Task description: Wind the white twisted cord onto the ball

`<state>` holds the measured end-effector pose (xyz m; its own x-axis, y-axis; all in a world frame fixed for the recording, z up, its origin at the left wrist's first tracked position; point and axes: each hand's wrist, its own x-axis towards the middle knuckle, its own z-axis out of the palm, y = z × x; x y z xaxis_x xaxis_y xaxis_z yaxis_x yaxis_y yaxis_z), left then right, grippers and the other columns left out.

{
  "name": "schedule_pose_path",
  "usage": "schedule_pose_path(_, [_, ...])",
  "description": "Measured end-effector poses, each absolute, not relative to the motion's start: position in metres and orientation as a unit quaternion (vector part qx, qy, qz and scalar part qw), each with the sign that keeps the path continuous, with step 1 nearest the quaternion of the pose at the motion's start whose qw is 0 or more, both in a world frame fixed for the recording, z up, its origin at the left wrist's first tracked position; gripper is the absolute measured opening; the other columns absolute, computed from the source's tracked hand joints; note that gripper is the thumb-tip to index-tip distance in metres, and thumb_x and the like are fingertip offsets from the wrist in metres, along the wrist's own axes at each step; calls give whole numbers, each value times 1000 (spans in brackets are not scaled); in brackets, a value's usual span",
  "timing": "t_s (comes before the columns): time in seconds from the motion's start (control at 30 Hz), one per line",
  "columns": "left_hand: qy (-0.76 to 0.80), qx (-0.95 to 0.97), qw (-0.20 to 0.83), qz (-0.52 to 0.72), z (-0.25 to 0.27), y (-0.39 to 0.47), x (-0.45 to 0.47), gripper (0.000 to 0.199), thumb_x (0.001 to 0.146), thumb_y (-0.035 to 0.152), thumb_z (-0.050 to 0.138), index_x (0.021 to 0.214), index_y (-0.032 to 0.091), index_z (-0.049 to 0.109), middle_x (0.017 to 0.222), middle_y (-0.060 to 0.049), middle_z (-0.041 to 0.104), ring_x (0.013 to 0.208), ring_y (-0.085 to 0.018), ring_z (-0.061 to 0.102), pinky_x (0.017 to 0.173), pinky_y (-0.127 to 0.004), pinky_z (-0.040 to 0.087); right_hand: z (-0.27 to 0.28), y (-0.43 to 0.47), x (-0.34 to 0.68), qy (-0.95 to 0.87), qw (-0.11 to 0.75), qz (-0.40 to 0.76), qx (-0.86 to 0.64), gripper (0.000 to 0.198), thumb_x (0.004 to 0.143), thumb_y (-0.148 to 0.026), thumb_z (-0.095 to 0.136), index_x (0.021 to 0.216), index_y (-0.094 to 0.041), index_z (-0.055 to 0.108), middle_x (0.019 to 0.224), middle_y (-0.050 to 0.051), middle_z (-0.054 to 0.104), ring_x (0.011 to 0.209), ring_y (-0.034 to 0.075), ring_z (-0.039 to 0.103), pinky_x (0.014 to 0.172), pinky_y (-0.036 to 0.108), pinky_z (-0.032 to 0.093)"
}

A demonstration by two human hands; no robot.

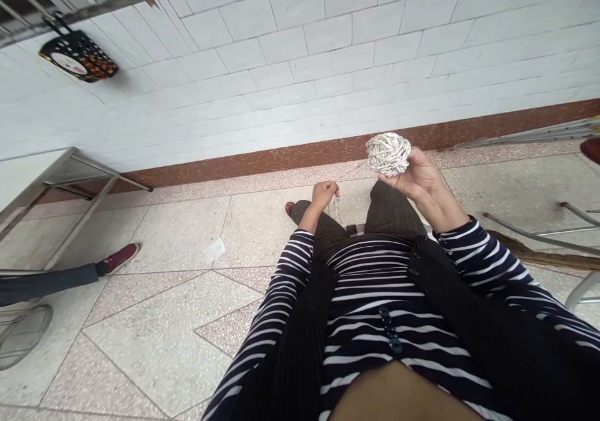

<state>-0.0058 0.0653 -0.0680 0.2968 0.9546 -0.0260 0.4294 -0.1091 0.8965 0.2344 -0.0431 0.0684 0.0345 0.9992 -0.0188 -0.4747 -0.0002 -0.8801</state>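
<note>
Near the white-tiled wall (309, 52), the person's right hand (419, 180) is gripping a round, off-white ball of wound cord (388, 153) by its side, holding it up out in front of the body. The left hand (325, 193), its fingers pressed together, is pinching a thin, twisted strand (352, 171) that is stretching across towards the ball.

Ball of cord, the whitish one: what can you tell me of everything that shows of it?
The ball of cord is whitish with darker gaps, roughly round, and wound from many turns crossing in several directions. It looks like yarn or soft cord; the exact fibre cannot be told. It is held above the floor in the grip of the right hand, touched along its right and lower edges. A thin strand seems to run from its left side to the pinched left hand.
</note>
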Motion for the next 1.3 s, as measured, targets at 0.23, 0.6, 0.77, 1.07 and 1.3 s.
schedule_pose_path(0.23, [558,669,412,268,-85,66,-22,31,85,25,50,61,19,69,70,-4,75,74,-18,63,78,-27,48,76,-55,209,-379,566,652,-331,26,63,-30,82,85,-23,71,96,6,80,100,33,78,79,51,72])
schedule_pose_path(0.6, [331,656,590,334,-45,28,25,36,88,35,76,119,17,79,117,-13,82,116,-27,75,101,-36,54,88,-50,214,-388,591,636,-308,40,66,-29,85,103,-25,72,106,8,81,113,36,75,82,50,72])
schedule_pose_path(0.77, [272,650,591,393,-8,10,35,41,93,56,76,89,16,79,89,-9,82,97,-24,76,106,-40,53,76,-41,222,-352,596,637,-338,34,66,-33,87,95,-24,71,95,7,81,107,36,76,81,52,72])
schedule_pose_path(1.07, [391,676,466,416,-13,24,19,19,98,30,69,86,17,77,77,-4,78,100,-23,77,106,-36,51,71,-39,249,-318,661,593,-332,36,70,-34,86,102,-29,71,102,2,81,101,28,76,74,40,70])
schedule_pose_path(1.3, [305,705,479,425,9,8,19,35,102,45,64,82,18,74,88,-7,79,97,-22,75,101,-36,53,70,-38,239,-328,655,588,-343,38,63,-33,86,98,-26,72,100,4,81,96,28,75,70,40,69])
